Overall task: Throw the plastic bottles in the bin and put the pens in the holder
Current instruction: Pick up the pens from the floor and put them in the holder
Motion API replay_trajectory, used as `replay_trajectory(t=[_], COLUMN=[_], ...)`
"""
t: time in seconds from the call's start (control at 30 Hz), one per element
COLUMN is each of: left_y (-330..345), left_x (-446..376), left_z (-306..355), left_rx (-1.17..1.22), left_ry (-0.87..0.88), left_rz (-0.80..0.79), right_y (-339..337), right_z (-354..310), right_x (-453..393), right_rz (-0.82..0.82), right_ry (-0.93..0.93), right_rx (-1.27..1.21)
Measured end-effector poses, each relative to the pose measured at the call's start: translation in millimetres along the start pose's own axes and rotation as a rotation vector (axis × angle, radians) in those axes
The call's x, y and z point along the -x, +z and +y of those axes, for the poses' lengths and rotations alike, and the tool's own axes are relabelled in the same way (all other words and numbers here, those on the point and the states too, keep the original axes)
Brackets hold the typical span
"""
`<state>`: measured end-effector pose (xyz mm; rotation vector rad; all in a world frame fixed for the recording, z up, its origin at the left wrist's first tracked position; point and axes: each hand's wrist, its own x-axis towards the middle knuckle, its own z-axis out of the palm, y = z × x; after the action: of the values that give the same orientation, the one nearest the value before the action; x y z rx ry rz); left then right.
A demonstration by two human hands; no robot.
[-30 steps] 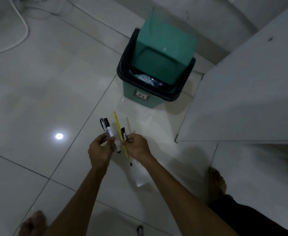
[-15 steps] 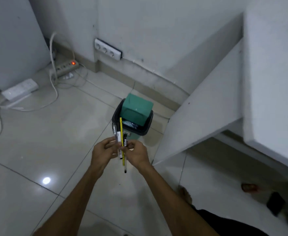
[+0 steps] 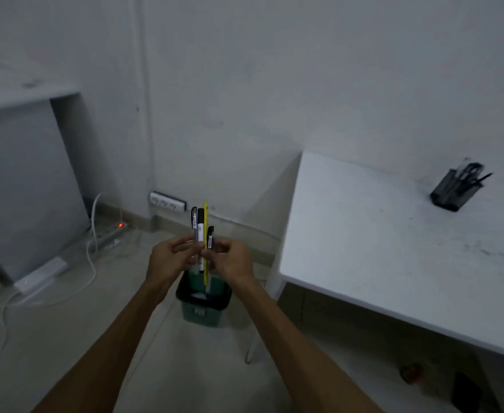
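Observation:
Both my hands hold a bunch of pens [image 3: 200, 231] upright in front of me: black-capped markers, a thin yellow one and a short black one. My left hand [image 3: 167, 260] grips them from the left and my right hand [image 3: 233, 259] from the right, fingertips meeting around the shafts. Below the hands on the floor stands the green bin [image 3: 204, 307] with a black rim, partly hidden by the pens and my hands. A dark pen holder [image 3: 454, 189] with some items inside stands at the far right of the white table [image 3: 379, 248].
A power strip with a red light [image 3: 110, 232] and white cables [image 3: 91, 263] lie on the floor at left beside a grey cabinet [image 3: 21, 189]. A wall socket [image 3: 167, 201] sits low on the wall. Small dark objects [image 3: 465, 391] lie under the table.
My view has risen from the floor and bin to the wall and table, so the pen holder came into sight. My hands lifted the pens higher and kept their grip.

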<state>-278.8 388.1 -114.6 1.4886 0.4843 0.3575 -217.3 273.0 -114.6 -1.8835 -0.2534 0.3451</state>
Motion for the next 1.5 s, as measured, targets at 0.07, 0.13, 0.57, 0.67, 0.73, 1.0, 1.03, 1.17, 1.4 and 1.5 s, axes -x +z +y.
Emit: replay_trajectory(t=[0.07, 0.13, 0.57, 0.67, 0.73, 1.0, 1.03, 1.17, 1.4, 1.5], left_y=[21.0, 47.3, 254.9, 294.3, 318.6, 413.5, 425.0, 471.7, 553.1, 594.0], left_x=[3.0, 7.2, 39.1, 35.6, 32.1, -8.1, -14.9, -37.6, -62.3, -73.6], left_z=[30.4, 56.6, 134.7, 148.0, 152.4, 154.4, 154.2, 157.5, 187.9, 208.3], left_rx=[-0.003, -0.011, -0.039, -0.069, -0.076, -0.076, -0.077, -0.086, -0.122, -0.148], left_ry=[0.047, 0.095, 0.188, 0.194, 0.187, 0.168, 0.164, 0.154, 0.183, 0.204], left_rz=[-0.027, -0.071, -0.426, -0.498, -0.547, -0.689, -0.697, -0.721, -0.708, -0.711], right_y=[-30.9, -67.5, -312.2, -352.9, -378.5, -464.4, -474.4, -512.7, -582.7, -622.3], right_z=[-22.4, -41.0, -65.6, -64.9, -63.5, -47.8, -45.8, -41.2, -39.8, -41.5], right_x=[2.3, 7.0, 55.9, 53.5, 48.5, 8.0, 1.2, -22.9, -64.1, -82.2], right_rz=[0.029, 0.092, 0.204, 0.229, 0.226, 0.281, 0.292, 0.329, 0.44, 0.479], right_ry=[-0.034, -0.086, 0.028, 0.031, 0.042, 0.078, 0.076, 0.08, 0.061, 0.049], right_rx=[-0.003, 0.035, -0.171, -0.175, -0.147, -0.111, -0.108, -0.094, -0.16, -0.183])
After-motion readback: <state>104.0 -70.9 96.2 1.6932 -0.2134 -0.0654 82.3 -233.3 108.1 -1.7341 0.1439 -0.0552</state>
